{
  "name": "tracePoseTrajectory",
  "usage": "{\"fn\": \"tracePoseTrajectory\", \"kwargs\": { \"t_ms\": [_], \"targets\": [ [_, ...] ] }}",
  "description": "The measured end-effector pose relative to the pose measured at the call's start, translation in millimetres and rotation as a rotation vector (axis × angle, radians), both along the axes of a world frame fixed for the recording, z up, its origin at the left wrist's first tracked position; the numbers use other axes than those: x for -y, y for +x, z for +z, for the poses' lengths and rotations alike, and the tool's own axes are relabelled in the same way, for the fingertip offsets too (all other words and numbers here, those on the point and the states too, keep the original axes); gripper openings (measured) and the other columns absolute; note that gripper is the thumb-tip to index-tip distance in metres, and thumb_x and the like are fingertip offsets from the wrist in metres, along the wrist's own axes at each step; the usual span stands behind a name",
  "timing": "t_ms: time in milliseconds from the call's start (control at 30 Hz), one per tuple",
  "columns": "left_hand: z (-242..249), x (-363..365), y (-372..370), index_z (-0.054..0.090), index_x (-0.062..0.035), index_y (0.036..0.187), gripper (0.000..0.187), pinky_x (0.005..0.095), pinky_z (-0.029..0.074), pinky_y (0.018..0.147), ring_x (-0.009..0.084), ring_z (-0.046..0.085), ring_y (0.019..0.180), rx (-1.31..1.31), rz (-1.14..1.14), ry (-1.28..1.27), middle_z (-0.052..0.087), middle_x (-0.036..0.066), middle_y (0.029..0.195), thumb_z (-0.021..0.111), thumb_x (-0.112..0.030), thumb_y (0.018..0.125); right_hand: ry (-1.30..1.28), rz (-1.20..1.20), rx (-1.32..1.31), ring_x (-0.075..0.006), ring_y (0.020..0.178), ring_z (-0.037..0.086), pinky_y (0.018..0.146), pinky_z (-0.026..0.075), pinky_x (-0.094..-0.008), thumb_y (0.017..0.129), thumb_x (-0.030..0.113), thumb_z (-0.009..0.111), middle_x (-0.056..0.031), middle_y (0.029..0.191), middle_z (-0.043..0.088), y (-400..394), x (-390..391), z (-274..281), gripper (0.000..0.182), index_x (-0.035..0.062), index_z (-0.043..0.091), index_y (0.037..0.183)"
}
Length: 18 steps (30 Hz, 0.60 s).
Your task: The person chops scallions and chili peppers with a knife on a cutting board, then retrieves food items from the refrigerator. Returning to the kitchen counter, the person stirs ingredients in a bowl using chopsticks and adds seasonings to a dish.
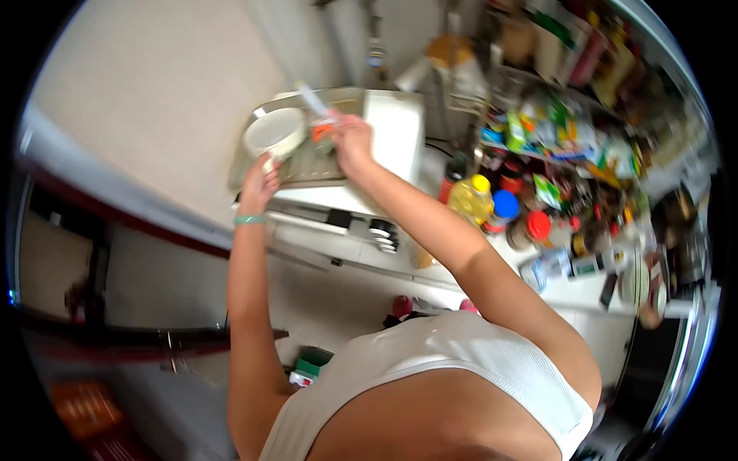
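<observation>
My left hand (pixel 261 183) is closed around the short handle of a small white saucepan (pixel 275 132). The saucepan is over a ridged drying tray (pixel 307 174), at its left side. Just right of it, my right hand (pixel 352 140) is closed on a long, pale, blurred utensil (pixel 314 100) that points up and to the left; I cannot tell its kind. An orange-red item (pixel 321 132) shows beside my right fingers, above the tray.
The tray lies on a white cabinet top (pixel 395 138) against the wall. On the right stand an oil bottle (pixel 470 198), a blue-lidded jar (pixel 503 206), a red-lidded jar (pixel 532 228) and crowded shelves of packets (pixel 561 138). Below the tray's front edge is an open drawer (pixel 307 219).
</observation>
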<state>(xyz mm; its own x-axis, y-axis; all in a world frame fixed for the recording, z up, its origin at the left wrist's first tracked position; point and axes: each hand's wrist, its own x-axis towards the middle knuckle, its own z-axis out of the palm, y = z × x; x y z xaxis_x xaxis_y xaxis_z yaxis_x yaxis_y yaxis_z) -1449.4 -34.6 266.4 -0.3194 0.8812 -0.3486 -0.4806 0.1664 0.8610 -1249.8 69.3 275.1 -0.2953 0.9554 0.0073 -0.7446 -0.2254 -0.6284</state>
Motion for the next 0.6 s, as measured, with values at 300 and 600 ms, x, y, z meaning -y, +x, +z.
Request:
{"fn": "tracePoseTrajectory", "kwargs": {
  "t_ms": [300, 600],
  "targets": [
    [6, -13, -15, 0.063, -0.0097, 0.09, 0.033, 0.0171, 0.021, 0.032, 0.0011, 0.032, 0.037, -0.668, -0.143, -0.252, 0.05, -0.006, 0.058, 0.052, -0.041, 0.094, 0.907, -0.276, 0.765, -0.0367, 0.083, 0.059, 0.073, 0.047, -0.043, 0.062, -0.001, 0.062, -0.0165, 0.09, 0.06, 21, 25, -33, 0.021, 0.0051, 0.06, 0.082],
    [-14, -23, -59, 0.064, -0.0007, 0.096, 0.045, 0.0292, 0.041, 0.049, 0.0157, 0.054, 0.055, -1.266, -0.123, -0.278, 0.058, 0.005, 0.065, 0.055, -0.045, 0.091, 1.057, -0.188, 0.725, -0.0397, 0.086, 0.057, 0.075, 0.046, -0.0459, 0.072, -0.001, 0.056, -0.0189, 0.102, 0.055, 172, 90, -9, 0.042, 0.0014, 0.049, 0.114]
  ]
}}
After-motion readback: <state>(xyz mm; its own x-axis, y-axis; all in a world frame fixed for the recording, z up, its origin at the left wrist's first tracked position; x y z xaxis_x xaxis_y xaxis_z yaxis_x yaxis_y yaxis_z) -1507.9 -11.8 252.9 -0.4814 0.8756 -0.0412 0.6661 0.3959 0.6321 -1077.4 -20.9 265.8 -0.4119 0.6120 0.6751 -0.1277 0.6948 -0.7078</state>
